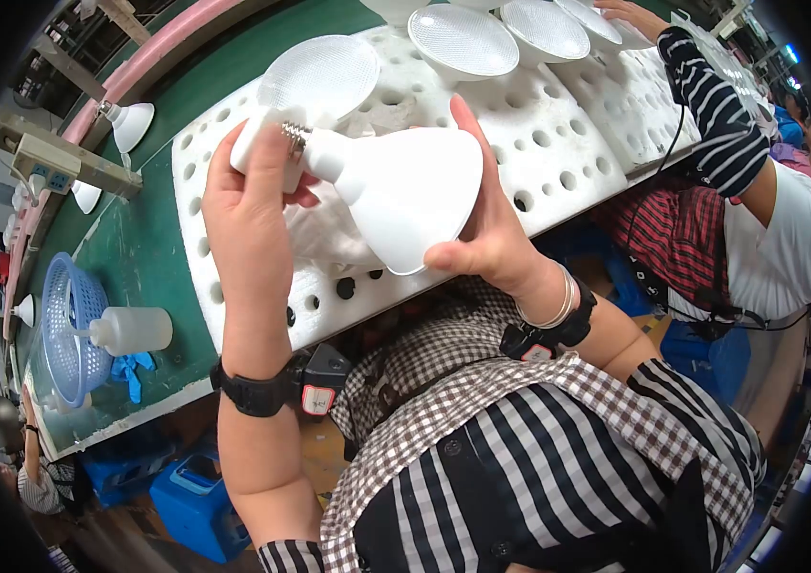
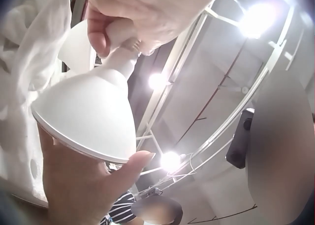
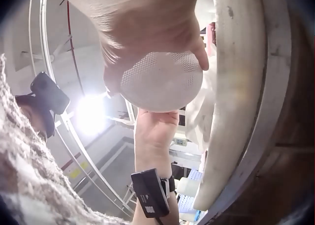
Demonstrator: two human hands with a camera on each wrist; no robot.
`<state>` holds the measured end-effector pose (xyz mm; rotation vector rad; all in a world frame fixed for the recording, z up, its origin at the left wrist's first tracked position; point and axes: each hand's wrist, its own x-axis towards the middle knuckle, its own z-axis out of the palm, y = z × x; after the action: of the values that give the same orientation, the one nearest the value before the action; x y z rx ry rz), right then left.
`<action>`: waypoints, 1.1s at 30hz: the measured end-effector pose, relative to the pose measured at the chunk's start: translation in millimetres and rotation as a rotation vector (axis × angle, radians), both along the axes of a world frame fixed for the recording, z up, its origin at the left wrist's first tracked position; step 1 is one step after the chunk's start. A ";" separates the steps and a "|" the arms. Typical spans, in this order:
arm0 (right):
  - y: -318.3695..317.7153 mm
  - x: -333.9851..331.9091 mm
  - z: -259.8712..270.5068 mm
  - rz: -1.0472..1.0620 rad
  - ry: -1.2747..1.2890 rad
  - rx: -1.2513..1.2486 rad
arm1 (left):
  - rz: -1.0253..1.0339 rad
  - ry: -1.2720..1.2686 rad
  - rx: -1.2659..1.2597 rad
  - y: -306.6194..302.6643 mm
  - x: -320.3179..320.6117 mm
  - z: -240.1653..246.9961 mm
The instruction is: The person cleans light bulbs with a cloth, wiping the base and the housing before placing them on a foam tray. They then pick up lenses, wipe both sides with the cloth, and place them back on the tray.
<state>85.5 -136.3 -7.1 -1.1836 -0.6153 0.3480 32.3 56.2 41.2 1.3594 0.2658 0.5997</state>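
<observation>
A white reflector lamp bulb (image 1: 415,196) lies tilted between the two hands, its metal screw base (image 1: 295,137) toward the left. My right hand (image 1: 496,234) grips the wide end, thumb at the rim and fingers along the far side. The textured lens (image 3: 162,82) faces that palm in the right wrist view. At the screw base, my left hand (image 1: 251,191) pinches a small smooth white piece (image 2: 119,32); its kind cannot be told. Below the bulb's neck, a crumpled white cloth (image 1: 329,229) is partly hidden.
A white foam board (image 1: 558,143) with round holes carries several lamp bulbs (image 1: 463,40). On the green table (image 1: 152,234) stand a blue basket (image 1: 76,329), a plastic bottle (image 1: 138,330) and a blue glove (image 1: 131,374). Another person's arm (image 1: 711,105) reaches in at right.
</observation>
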 end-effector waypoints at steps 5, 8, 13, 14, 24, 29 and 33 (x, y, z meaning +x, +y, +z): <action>-1.6 7.0 -4.0 0.086 0.165 0.080 | 0.212 -0.343 1.245 -15.3 -16.4 -2.6; -8.5 0.6 19.2 0.239 0.484 0.167 | 0.148 -0.269 1.548 -9.6 -20.8 3.0; -13.1 5.3 21.4 0.311 0.596 0.092 | 0.144 -0.168 0.751 30.7 -6.3 -7.4; -14.2 5.9 23.6 0.308 0.598 0.094 | 0.011 -0.132 0.271 30.1 -10.1 -8.4; -14.5 6.5 21.9 0.475 0.729 0.155 | -0.160 0.021 -0.067 1.6 -11.6 1.9; -17.0 5.2 9.8 0.099 0.086 0.020 | -0.079 0.081 -0.049 -8.2 -2.1 1.9; -8.6 -3.7 -3.1 -0.061 -0.050 -0.023 | -0.076 0.116 -0.009 -11.5 0.3 4.4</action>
<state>81.8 -144.9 -10.2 -1.2337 -0.6179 0.2752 32.6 44.7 45.6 1.3916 0.3082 0.4567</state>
